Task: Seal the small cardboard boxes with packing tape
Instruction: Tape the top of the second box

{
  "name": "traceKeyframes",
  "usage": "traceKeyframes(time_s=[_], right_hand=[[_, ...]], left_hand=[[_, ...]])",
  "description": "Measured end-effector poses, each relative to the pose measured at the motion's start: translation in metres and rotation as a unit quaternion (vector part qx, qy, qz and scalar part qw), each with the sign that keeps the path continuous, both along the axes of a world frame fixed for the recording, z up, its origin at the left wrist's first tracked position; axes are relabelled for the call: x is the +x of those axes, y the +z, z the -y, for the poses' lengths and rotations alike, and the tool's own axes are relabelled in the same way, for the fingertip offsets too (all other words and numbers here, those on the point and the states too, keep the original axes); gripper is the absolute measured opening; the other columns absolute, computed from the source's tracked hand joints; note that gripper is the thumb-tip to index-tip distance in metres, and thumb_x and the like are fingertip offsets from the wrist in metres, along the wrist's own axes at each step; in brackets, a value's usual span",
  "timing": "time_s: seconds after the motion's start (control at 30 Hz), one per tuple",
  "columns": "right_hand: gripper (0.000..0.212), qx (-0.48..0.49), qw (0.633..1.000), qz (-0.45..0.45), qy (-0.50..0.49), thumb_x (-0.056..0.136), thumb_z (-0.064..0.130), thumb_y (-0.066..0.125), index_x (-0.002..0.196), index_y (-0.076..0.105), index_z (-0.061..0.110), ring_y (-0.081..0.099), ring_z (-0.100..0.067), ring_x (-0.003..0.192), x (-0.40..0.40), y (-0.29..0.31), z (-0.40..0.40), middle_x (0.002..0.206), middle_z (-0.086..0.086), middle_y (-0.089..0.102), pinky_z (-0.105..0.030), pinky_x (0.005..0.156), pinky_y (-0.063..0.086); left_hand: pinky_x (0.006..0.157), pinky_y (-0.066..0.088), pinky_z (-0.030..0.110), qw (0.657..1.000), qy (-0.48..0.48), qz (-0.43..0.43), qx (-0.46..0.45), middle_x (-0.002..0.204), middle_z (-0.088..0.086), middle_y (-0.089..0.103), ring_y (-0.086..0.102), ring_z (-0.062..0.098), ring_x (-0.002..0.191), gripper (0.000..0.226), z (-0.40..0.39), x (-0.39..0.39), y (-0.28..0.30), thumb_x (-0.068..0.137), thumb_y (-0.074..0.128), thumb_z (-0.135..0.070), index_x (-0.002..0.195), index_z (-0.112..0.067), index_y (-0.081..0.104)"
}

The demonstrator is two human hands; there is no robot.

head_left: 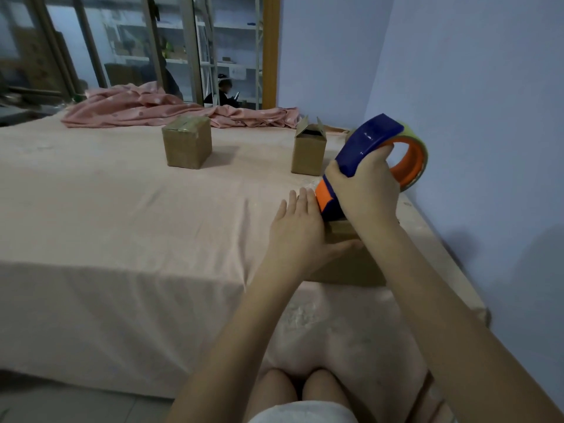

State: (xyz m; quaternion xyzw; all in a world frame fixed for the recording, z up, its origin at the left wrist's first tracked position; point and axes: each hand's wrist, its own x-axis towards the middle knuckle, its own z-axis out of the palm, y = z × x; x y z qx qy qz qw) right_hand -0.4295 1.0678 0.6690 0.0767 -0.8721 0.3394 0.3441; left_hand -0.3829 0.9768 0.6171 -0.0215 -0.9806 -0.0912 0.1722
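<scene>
A pink blanket [146, 109] lies bunched at the bed's [106, 215] far edge. Nearer stand a taped box [186, 145] and an open-flapped box [309, 152]. The left hand [297, 228], fingers straight, steadies the near box [348, 264], mostly hidden behind both arms. The right hand [364, 186] grips the tape dispenser [370, 154] on its top.

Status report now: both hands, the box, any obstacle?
Right hand grips tape dispenser on near box. Left hand flat against its side. Open box waiting behind. Nothing in the way.
</scene>
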Motion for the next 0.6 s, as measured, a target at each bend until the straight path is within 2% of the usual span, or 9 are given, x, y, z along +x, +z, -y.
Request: traceKeyframes(time_s=[0.1, 0.2, 0.27, 0.37, 0.47, 0.53, 0.6], right_hand=[[0.064, -0.043, 0.998, 0.024, 0.024, 0.08, 0.031, 0.069, 0.128, 0.032, 0.01, 0.05, -0.01, 0.086, 0.0, 0.001, -0.006, 0.116, -0.007, 0.056, -0.017, 0.059, 0.043], [0.058, -0.065, 0.996, 0.024, 0.048, 0.083, 0.027, 0.066, 0.127, 0.033, 0.011, 0.053, -0.012, 0.09, 0.002, 0.002, -0.013, 0.116, -0.006, 0.056, -0.028, 0.071, 0.054], [0.053, -0.068, 0.995, 0.022, 0.067, 0.084, 0.025, 0.066, 0.124, 0.034, 0.011, 0.056, -0.015, 0.092, 0.002, 0.003, -0.017, 0.114, -0.006, 0.056, -0.032, 0.073, 0.056], [0.047, -0.107, 0.99, 0.02, 0.089, 0.082, 0.024, 0.067, 0.115, 0.036, 0.018, 0.056, -0.014, 0.091, 0.0, 0.008, -0.023, 0.106, 0.001, 0.054, -0.03, 0.07, 0.055], [0.033, -0.207, 0.971, 0.033, 0.114, 0.079, 0.018, 0.067, 0.103, 0.044, 0.018, 0.06, -0.009, 0.08, -0.003, 0.011, -0.026, 0.092, 0.003, 0.059, -0.022, 0.063, 0.05], [0.02, -0.311, 0.943, 0.045, 0.109, 0.079, 0.015, 0.066, 0.088, 0.049, 0.02, 0.061, -0.001, 0.066, -0.003, 0.008, -0.028, 0.076, 0.007, 0.06, -0.017, 0.055, 0.045], [0.024, -0.389, 0.915, 0.051, 0.093, 0.079, 0.016, 0.067, 0.088, 0.046, 0.023, 0.061, -0.001, 0.064, -0.001, 0.004, -0.029, 0.075, 0.01, 0.058, -0.013, 0.049, 0.044]], left_hand=[[0.119, 0.008, 0.04, 0.999, 0.021, -0.01, -0.035, 0.158, 0.014, 0.011, 0.007, 0.028, 0.146, 0.118, -0.001, 0.0, -0.003, 0.069, 0.033, -0.086, 0.149, -0.002, 0.007], [0.118, 0.009, 0.039, 0.999, 0.009, -0.015, -0.046, 0.157, 0.017, 0.012, 0.009, 0.029, 0.145, 0.118, -0.001, -0.002, -0.002, 0.069, 0.032, -0.085, 0.149, -0.001, 0.011], [0.118, 0.01, 0.039, 0.999, 0.007, -0.01, -0.049, 0.156, 0.018, 0.013, 0.009, 0.03, 0.145, 0.116, -0.003, 0.0, -0.002, 0.07, 0.031, -0.084, 0.148, 0.0, 0.013], [0.117, 0.009, 0.039, 0.999, 0.007, -0.009, -0.045, 0.156, 0.018, 0.013, 0.008, 0.029, 0.145, 0.115, -0.005, 0.004, -0.004, 0.071, 0.031, -0.085, 0.148, -0.001, 0.014], [0.117, 0.007, 0.037, 0.999, 0.009, -0.015, -0.035, 0.157, 0.017, 0.01, 0.007, 0.028, 0.146, 0.116, -0.004, 0.007, -0.006, 0.071, 0.032, -0.085, 0.149, -0.001, 0.012], [0.117, 0.006, 0.036, 0.999, 0.013, -0.016, -0.029, 0.157, 0.016, 0.009, 0.006, 0.027, 0.146, 0.116, -0.004, 0.008, -0.007, 0.071, 0.033, -0.084, 0.149, -0.001, 0.012], [0.117, 0.005, 0.036, 0.999, 0.014, -0.017, -0.027, 0.158, 0.016, 0.007, 0.004, 0.026, 0.146, 0.116, -0.006, 0.009, -0.008, 0.071, 0.034, -0.084, 0.149, -0.001, 0.01]])
